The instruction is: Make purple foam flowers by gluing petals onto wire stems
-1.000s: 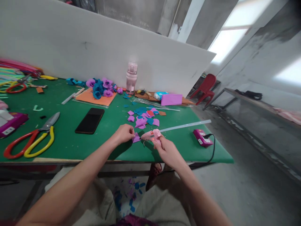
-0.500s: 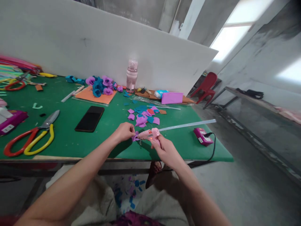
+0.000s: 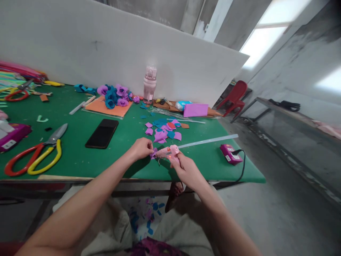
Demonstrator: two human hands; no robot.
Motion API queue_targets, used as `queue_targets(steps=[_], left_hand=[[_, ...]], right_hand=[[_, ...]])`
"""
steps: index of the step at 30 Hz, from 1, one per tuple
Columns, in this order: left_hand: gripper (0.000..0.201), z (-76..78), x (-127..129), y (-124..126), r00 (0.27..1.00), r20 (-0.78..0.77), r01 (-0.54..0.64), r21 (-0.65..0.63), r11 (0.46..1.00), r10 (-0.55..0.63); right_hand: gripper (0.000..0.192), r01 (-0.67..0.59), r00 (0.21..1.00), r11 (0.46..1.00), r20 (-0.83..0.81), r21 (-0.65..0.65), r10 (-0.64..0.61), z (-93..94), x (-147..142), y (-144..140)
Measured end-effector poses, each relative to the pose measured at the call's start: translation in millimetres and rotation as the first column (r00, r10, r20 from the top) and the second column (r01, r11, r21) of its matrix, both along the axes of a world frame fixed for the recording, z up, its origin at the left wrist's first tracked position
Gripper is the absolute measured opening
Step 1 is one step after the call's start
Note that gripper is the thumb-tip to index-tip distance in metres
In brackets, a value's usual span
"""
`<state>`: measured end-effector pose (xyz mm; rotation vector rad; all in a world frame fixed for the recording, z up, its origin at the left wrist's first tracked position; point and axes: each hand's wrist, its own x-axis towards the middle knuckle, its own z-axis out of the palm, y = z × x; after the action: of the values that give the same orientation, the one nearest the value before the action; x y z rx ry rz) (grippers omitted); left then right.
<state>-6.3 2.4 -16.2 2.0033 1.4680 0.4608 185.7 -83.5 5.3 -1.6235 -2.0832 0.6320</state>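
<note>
My right hand [image 3: 188, 169] is closed round the handle of a pink hot glue gun [image 3: 168, 152], its small light glowing. A long clear glue stick [image 3: 207, 140] juts from the gun's back end toward the right. Pinched in the fingers of my left hand [image 3: 141, 147] is a small purple paper piece [image 3: 153, 154], partly hidden by the fingertips. The gun's nozzle meets or nearly meets this piece; whether they touch I cannot tell. Just beyond lie loose purple petals [image 3: 160, 136] and teal paper cuttings [image 3: 160, 122].
Left of my arm lie a black phone [image 3: 102, 133] and big red-and-yellow scissors [image 3: 37, 151]. Purple and teal paper flowers [image 3: 114, 96] rest on orange sheets [image 3: 106, 107]. A pink bottle [image 3: 150, 85] stands by the white board. At right sits a power socket block [image 3: 230, 154] with a black cord.
The glue stick's far end has shifted slightly left, nearer the gun. Both hands keep almost the same place, and the view has tilted a little.
</note>
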Motion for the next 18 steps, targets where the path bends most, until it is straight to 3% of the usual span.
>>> queue_targets(steps=[9,13,18], left_hand=[[0.007,-0.6,-0.1,0.7,1.0,-0.014,0.008,0.014,1.0,-0.008],[0.007,-2.0,-0.6,1.5,1.0,-0.005,0.01,0.012,1.0,-0.01],[0.006,-10.3,-2.2,5.9,0.994,0.105,0.0,-0.031,1.0,0.003]], right_hand=[[0.026,0.051,0.998,0.999,-0.034,-0.007,-0.052,0.6,8.4,-0.1],[0.028,0.063,0.98,0.997,-0.185,-0.046,-0.071,2.4,14.6,0.2],[0.034,0.045,0.885,0.968,-0.439,-0.249,-0.154,3.3,26.1,2.4]])
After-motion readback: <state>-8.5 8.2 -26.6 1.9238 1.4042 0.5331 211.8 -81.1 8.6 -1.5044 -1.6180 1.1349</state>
